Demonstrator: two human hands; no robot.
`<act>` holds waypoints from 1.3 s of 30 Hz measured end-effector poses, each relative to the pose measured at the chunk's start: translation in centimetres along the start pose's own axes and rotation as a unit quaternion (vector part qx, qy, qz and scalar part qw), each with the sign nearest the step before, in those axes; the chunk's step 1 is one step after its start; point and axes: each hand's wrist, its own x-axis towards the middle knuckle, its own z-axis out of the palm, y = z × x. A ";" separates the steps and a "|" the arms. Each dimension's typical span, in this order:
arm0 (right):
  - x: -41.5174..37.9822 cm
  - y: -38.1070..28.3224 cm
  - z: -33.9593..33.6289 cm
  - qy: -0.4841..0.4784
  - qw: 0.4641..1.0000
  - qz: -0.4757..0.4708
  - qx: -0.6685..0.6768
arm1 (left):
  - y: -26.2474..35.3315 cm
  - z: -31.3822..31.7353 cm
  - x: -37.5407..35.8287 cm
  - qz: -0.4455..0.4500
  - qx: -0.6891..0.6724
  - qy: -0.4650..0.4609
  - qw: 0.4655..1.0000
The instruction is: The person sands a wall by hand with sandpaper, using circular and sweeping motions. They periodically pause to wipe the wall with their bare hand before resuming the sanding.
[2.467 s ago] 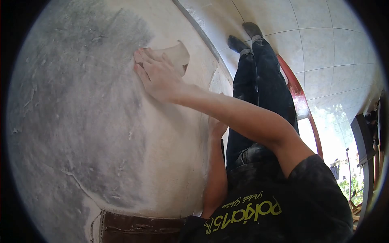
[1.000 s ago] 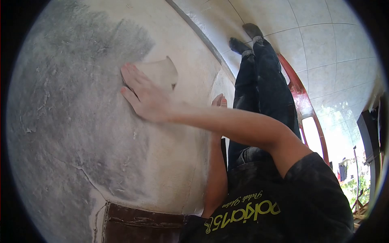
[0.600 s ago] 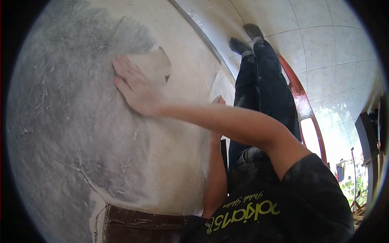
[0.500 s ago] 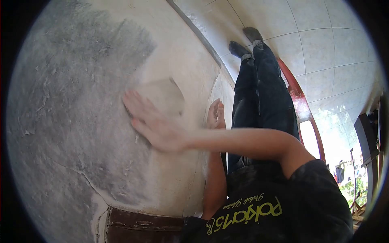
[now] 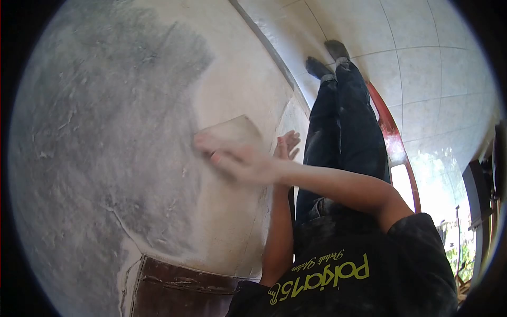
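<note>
My right hand (image 5: 235,158) is pressed to the wall (image 5: 105,127), its arm reaching across my body. Under its fingers is a thin, stiff-looking beige sheet (image 5: 235,128) with angular corners. Motion blur keeps me from telling exactly what kind of sheet it is. The sheet lies against the wall where a rough grey patch meets a smooth cream area. Close to the wall, beyond my right wrist, my left hand (image 5: 288,145) is raised with its fingers apart and nothing in it. My right forearm partly covers the left one.
A dark brown wooden panel (image 5: 185,296) is set into the wall near the bottom, with a crack (image 5: 124,227) running from its corner. Pale floor tiles (image 5: 422,68) stretch past my legs. A red curved frame (image 5: 388,127) stands beside my legs, on the right.
My right hand and the sheet have slid right along the wall, toward my body. The fingers of my left hand have spread. The whole view has shifted slightly.
</note>
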 end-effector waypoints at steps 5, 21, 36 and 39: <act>-2.6 1.6 -4.6 0.048 0.949 0.296 0.096 | 4.6 1.3 -2.2 0.020 -0.335 -0.057 0.940; -1.9 -0.6 -10.7 -0.131 0.865 0.467 -0.129 | 5.5 2.2 -1.3 0.143 -0.134 -0.037 0.980; -0.4 -0.4 -5.5 -0.144 0.842 0.224 -0.468 | -6.7 -0.7 1.1 0.233 -0.018 0.019 0.972; -0.1 -2.2 -1.0 -0.143 0.817 0.136 -0.541 | -4.4 1.8 -0.2 0.109 0.000 0.048 0.993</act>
